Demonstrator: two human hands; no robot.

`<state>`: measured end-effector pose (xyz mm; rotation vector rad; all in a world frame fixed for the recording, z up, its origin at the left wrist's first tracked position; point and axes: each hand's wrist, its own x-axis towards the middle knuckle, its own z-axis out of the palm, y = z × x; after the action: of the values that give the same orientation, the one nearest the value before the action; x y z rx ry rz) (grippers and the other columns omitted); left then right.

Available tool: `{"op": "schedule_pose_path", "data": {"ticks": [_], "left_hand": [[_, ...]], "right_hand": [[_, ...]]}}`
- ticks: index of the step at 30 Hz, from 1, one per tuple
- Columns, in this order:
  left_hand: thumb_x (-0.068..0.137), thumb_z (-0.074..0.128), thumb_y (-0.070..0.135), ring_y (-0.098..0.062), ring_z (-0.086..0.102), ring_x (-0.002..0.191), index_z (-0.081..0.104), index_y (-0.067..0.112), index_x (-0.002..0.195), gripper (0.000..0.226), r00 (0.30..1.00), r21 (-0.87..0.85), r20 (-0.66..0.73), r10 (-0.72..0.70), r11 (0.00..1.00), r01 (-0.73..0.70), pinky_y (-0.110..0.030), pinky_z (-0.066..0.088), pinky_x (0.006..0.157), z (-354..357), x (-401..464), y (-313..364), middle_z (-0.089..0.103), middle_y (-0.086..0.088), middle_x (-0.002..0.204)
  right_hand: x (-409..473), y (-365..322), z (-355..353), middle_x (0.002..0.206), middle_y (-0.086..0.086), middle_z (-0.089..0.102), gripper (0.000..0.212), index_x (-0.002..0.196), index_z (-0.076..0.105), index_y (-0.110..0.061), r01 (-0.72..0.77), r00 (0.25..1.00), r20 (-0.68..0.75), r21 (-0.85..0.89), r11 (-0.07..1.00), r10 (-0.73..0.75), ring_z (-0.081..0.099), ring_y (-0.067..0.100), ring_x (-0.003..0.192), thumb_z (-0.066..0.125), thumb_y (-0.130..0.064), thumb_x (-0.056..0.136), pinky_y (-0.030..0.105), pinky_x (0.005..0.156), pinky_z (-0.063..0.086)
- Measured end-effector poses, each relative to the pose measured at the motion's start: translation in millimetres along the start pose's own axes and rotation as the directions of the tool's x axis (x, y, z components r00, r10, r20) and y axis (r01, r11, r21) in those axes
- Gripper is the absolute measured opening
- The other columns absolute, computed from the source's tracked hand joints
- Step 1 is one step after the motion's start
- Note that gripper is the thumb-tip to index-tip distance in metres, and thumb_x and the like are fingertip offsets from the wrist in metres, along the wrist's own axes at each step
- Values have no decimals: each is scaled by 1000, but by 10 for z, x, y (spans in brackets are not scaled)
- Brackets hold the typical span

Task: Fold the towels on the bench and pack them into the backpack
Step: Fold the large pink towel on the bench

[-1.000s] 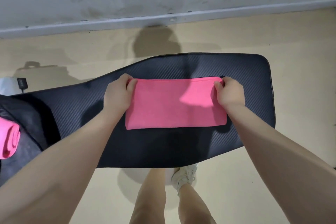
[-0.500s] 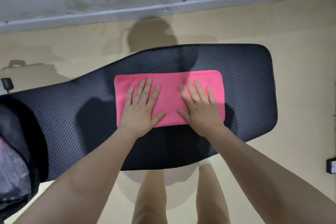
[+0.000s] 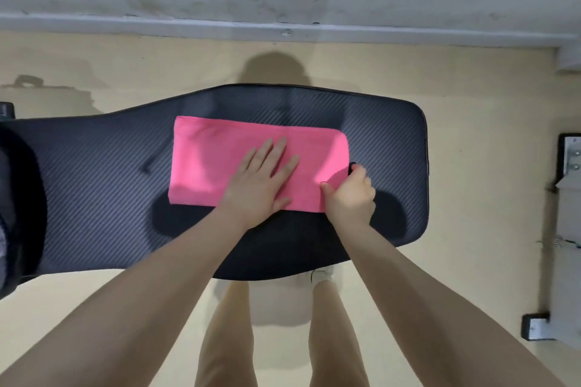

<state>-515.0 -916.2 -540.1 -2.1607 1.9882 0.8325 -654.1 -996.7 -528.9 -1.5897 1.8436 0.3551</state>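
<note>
A pink towel (image 3: 239,160) is laid flat across the middle of the dark padded bench (image 3: 386,141), already folded into a long, narrow rectangle with its edges fairly square. It is pinned by the left hand (image 3: 261,179), whose fingers are spread straight and pressed flat on the cloth, nothing being gripped. The towel's right end is pinched at the near corner by the right hand (image 3: 352,195) — thumb on top of the fabric, the other fingers curled at or under the edge. From this it is judged that a further fold is being prepared, the right end probably to be carried over toward the left while the middle is held down. So the lengthwise folding of this towel appears done, and the crosswise fold is not yet made. At the far left edge of the view a dark, rounded shape (image 3: 19,198) is partly seen on the bench; it may be the backpack, but too little of it is shown for that to be told, and no packed towels can be made out in it. What remains, as far as can be judged — the last fold or folds, the carrying of the towel leftward, and its placing inside the bag. Whether other towels are left cannot be told.
</note>
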Motion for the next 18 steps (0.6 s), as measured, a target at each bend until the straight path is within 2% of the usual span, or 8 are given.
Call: {"op": "schedule_pose_path", "data": {"ticks": [2, 7, 11, 12, 13, 15, 16, 18], "left_hand": [[80, 66, 38, -36, 19, 140, 31, 19, 143, 75, 1000, 20, -12, 8, 1000, -8, -43, 3, 110, 28, 0, 71, 19, -15, 153], [92, 48, 34, -27, -9, 144, 6, 28, 147, 69, 984, -51, 112, -141, 988, 147, -40, -2, 116, 83, 22, 166, -12, -5, 156], [98, 38, 24, -22, 12, 142, 35, 22, 140, 43, 971, -379, 107, -214, 894, 239, -38, 10, 115, -75, 125, 286, 16, -3, 154], [99, 35, 24, -14, 29, 133, 48, 19, 130, 34, 955, -610, 95, -280, 742, 278, -36, 21, 111, -172, 145, 335, 36, -1, 143], [100, 32, 26, -7, 44, 117, 55, 19, 119, 30, 925, -833, 132, -355, 466, 298, -34, 32, 103, -297, 155, 395, 50, 3, 127], [100, 29, 35, -5, 57, 90, 54, 18, 116, 34, 855, -953, 300, -423, -103, 284, -27, 49, 80, -504, 154, 422, 60, 4, 103], [99, 31, 37, -4, 60, 79, 55, 18, 114, 34, 842, -938, 340, -419, -209, 275, -22, 52, 68, -547, 136, 390, 63, 5, 93], [96, 43, 32, -4, 61, 71, 56, 15, 110, 25, 841, -946, 323, -433, -155, 283, -17, 51, 62, -541, 74, 285, 63, 6, 84]], "right_hand": [[10, -63, 21, 127, 13, 52, 54, 131, 33, -11, -107, 994, 38, 19, 994, 106, 43, 32, 120, 59, -26, 87, 40, 97, 33], [21, -103, -25, 100, 10, 59, 29, 110, 52, -5, -176, 974, 191, 298, 938, 122, 59, 30, 95, 57, -14, 83, 38, 81, 51], [-70, -103, -240, 112, 6, 49, 31, 112, 52, -7, 140, 981, 105, 210, 968, -164, 53, 18, 82, 60, -17, 84, 32, 73, 46], [-118, -129, -288, 115, 4, 45, 34, 117, 50, -9, 229, 963, 104, 170, 959, -248, 52, 17, 85, 59, -18, 86, 31, 75, 45], [-167, -161, -304, 116, 3, 44, 36, 119, 48, -10, 302, 940, 116, 148, 942, -319, 54, 18, 90, 58, -18, 86, 31, 78, 46], [-259, -252, -283, 115, 3, 47, 34, 118, 50, -12, 393, 898, 147, 153, 907, -414, 56, 19, 96, 58, -17, 85, 34, 82, 49], [-297, -308, -250, 112, 3, 49, 33, 116, 51, -14, 423, 879, 164, 162, 892, -447, 56, 19, 94, 57, -17, 83, 37, 83, 50], [-372, -416, -168, 111, 4, 49, 36, 119, 50, -16, 470, 834, 228, 182, 864, -502, 55, 18, 92, 56, -18, 83, 40, 84, 50]]}}
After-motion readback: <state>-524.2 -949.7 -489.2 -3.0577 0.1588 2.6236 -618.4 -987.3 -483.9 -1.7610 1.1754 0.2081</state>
